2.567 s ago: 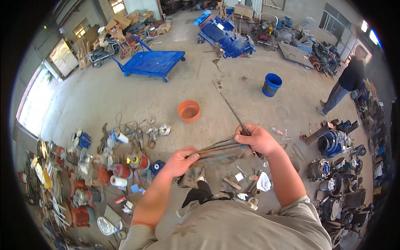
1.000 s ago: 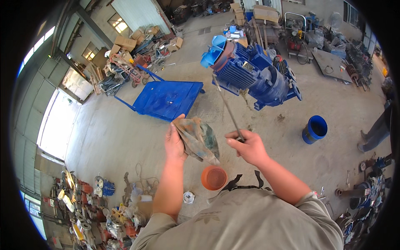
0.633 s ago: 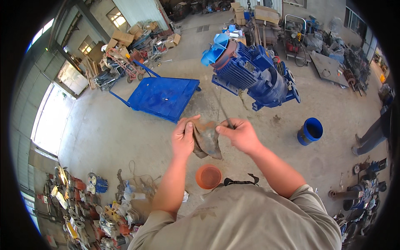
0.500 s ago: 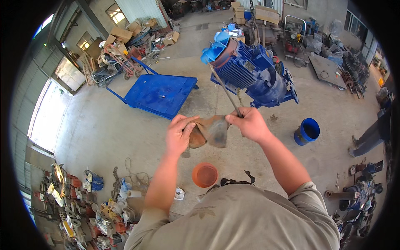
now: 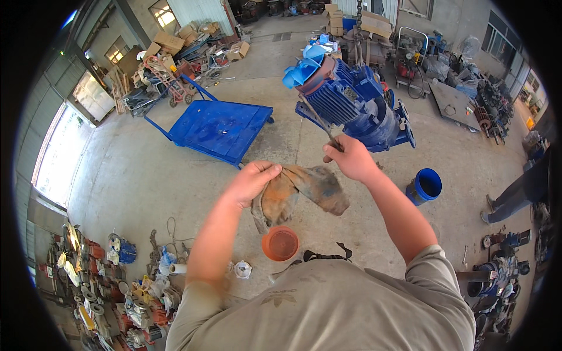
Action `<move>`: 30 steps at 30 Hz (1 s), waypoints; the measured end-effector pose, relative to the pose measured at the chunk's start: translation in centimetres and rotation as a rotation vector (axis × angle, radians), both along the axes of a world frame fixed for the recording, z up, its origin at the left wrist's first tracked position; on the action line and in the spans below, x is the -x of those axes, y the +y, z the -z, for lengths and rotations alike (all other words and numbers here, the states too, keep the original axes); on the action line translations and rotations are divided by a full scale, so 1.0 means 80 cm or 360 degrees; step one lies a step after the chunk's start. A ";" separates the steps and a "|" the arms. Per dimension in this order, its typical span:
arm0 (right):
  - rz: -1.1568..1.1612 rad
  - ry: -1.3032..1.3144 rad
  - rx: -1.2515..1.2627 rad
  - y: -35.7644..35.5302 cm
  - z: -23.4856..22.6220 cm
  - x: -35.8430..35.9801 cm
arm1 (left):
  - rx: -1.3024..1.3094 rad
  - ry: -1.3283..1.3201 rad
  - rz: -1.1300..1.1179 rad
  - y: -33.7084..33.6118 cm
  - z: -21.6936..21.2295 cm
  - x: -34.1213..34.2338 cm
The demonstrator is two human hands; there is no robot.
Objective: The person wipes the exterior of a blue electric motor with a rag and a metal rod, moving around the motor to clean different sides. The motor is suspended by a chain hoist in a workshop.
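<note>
In the head view, the person stands over an orange tub (image 5: 281,244) on the concrete floor (image 5: 146,187), and both hands are raised beyond it. The left hand (image 5: 253,182) pinches the gathered top of a stained cloth (image 5: 281,199), its fingers closed narrowly on the fabric. The cloth hangs just beyond the tub in this view, one fold falling toward the tub and the other flaring to its right. The right hand (image 5: 354,159), farther beyond the tub and to its right, has its fingers wrapped around the lower end of a thin rod (image 5: 319,120). The rod slants away from the tub, crossing in front of a blue motor (image 5: 351,102); whether the two touch cannot be told.

The step in hand seems to be managing the cloth with one hand while keeping the rod clear with the other, since the cloth hangs apart from the right hand. Bringing cloth and rod together would call for a steady grip on the rod and the loose fold gathered in. Beyond the tub, a blue cart (image 5: 222,126) stands to the left and a blue bucket (image 5: 414,193) to the right.
</note>
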State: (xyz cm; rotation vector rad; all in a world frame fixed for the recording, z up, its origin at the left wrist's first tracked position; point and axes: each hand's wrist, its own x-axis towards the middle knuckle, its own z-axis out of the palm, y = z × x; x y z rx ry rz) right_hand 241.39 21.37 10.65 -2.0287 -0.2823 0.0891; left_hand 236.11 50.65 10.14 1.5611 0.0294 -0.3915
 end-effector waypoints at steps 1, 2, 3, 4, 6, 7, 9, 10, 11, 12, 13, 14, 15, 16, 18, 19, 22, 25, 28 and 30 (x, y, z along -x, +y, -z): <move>0.0019 0.0012 -0.0019 0.000 0.008 0.009 | 0.0108 0.0061 -0.0079 -0.006 0.006 0.001; 0.0020 0.0035 -0.0030 0.003 0.020 0.023 | 0.0243 0.0139 -0.0131 -0.010 0.012 0.003; 0.0038 0.0059 -0.0050 0.007 0.033 0.041 | 0.0268 0.0164 -0.0163 -0.012 0.016 0.006; 0.0053 0.0082 -0.0083 0.010 0.048 0.058 | 0.0315 0.0203 -0.0163 -0.014 0.018 0.008; -0.0007 0.0188 -0.0235 0.021 0.078 0.090 | 0.0354 0.0263 -0.0192 -0.017 0.019 0.015; -0.0034 0.0252 -0.0292 0.028 0.092 0.102 | 0.0346 0.0281 -0.0219 -0.018 0.017 0.019; 0.0047 0.0210 -0.0423 0.044 0.115 0.117 | 0.0374 0.0322 -0.0229 -0.020 0.011 0.029; 0.0088 0.0191 -0.0476 0.052 0.122 0.120 | 0.0411 0.0346 -0.0217 -0.019 0.008 0.035; 0.0140 0.0084 -0.0437 0.060 0.127 0.120 | 0.0474 0.0352 -0.0207 -0.018 0.005 0.041; 0.0114 -0.0048 -0.0519 0.067 0.130 0.118 | 0.0443 0.0358 -0.0242 -0.016 0.003 0.046; 0.0122 -0.0116 -0.0568 0.073 0.130 0.114 | 0.0440 0.0357 -0.0282 -0.014 0.002 0.051; 0.0129 -0.0183 -0.0614 0.078 0.129 0.109 | 0.0490 0.0330 -0.0276 -0.011 0.003 0.055; 0.0104 -0.0130 -0.0620 0.081 0.126 0.105 | 0.0301 0.0234 -0.0257 -0.007 0.004 0.057; 0.0077 -0.0078 -0.0624 0.082 0.123 0.101 | 0.0163 0.0113 -0.0190 -0.001 0.006 0.058; 0.0095 0.0054 -0.0629 0.081 0.114 0.096 | 0.0050 -0.0085 -0.0176 0.006 0.014 0.060; 0.0140 0.0133 -0.0629 0.079 0.110 0.097 | 0.0072 -0.0163 -0.0230 0.009 0.017 0.060; 0.0175 0.0289 -0.0915 0.075 0.100 0.108 | -0.0026 -0.0608 -0.0349 0.011 0.025 0.066; 0.0183 0.0205 -0.0742 0.079 0.094 0.128 | 0.0083 -0.0770 -0.0321 0.004 0.025 0.074; -0.0072 0.0240 -0.0864 0.093 0.094 0.138 | 0.0194 -0.0727 -0.0260 -0.001 0.020 0.081; -0.0099 0.0117 -0.0810 0.101 0.095 0.133 | 0.0191 -0.0730 -0.0257 0.000 0.017 0.082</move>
